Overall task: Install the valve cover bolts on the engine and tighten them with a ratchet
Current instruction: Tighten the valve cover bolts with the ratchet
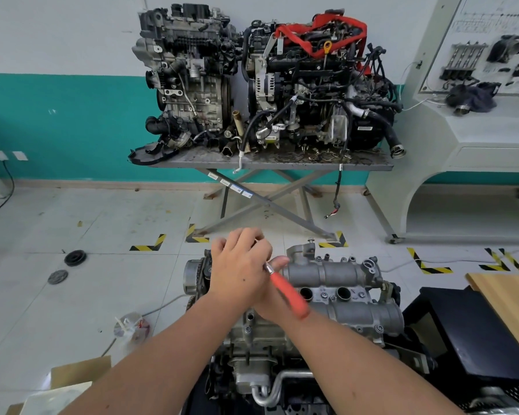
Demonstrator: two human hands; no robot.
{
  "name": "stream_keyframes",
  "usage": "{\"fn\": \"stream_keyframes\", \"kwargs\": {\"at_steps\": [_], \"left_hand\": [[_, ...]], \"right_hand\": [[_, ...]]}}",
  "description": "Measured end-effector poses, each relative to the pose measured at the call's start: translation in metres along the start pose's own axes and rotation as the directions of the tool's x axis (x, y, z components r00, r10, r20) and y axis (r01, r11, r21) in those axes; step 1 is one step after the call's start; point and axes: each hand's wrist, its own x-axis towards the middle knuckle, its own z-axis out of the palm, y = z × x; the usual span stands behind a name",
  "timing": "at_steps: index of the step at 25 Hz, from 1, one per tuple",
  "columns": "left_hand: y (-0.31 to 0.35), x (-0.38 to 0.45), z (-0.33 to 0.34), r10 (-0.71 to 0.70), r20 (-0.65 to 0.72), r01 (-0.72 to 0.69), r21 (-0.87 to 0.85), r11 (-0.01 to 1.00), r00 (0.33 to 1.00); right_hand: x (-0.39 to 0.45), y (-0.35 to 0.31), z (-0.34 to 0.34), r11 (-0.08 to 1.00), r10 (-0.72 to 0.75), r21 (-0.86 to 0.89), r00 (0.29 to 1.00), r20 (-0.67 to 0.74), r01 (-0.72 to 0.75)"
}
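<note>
Both hands over the near engine (336, 295), at the left end of its valve cover (327, 272). Left hand (237, 271) on top, fingers curled down over something — probably the ratchet head, it's hidden. Right hand (274, 290) mostly covered by the left; thumb pinches the ratchet (288, 292) where the metal shank meets the orange grip. Bolts (323, 295) sit along the cover. Two more engines on the folding table (270, 163) by the wall.

- Both hands meet over the engine (336, 298); left hand (238, 269) lies across the top
- Right hand (274, 290) sits beneath it, gripping the orange-handled ratchet (288, 292); the handle blurs
- Bolts (361, 294) dot the valve cover (339, 272)
</note>
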Motion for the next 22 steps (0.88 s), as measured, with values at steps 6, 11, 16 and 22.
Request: {"fn": "stream_keyframes", "kwargs": {"at_steps": [6,11,16,22], "left_hand": [[0.012,-0.003,0.0,-0.436,0.237,0.435,-0.786,0.439,0.868],[0.011,0.014,0.003,-0.562,0.626,0.621,-0.748,-0.235,0.541],[-0.006,0.038,-0.005,-0.533,0.765,0.788,-0.556,-0.265,0.361],[-0.007,0.074,-0.025,-0.33,0.798,0.688,-0.139,0.712,0.504]], "right_hand": [[0.012,-0.02,0.006,0.967,-0.22,-0.077,0.945,0.241,0.244],[0.012,-0.009,0.011,0.991,-0.11,0.092,0.98,0.165,0.096],[0.004,-0.012,0.007,0.984,-0.116,0.151,0.979,0.167,0.091],[-0.001,-0.013,0.013,0.991,-0.12,0.069,0.979,0.162,0.11]]}}
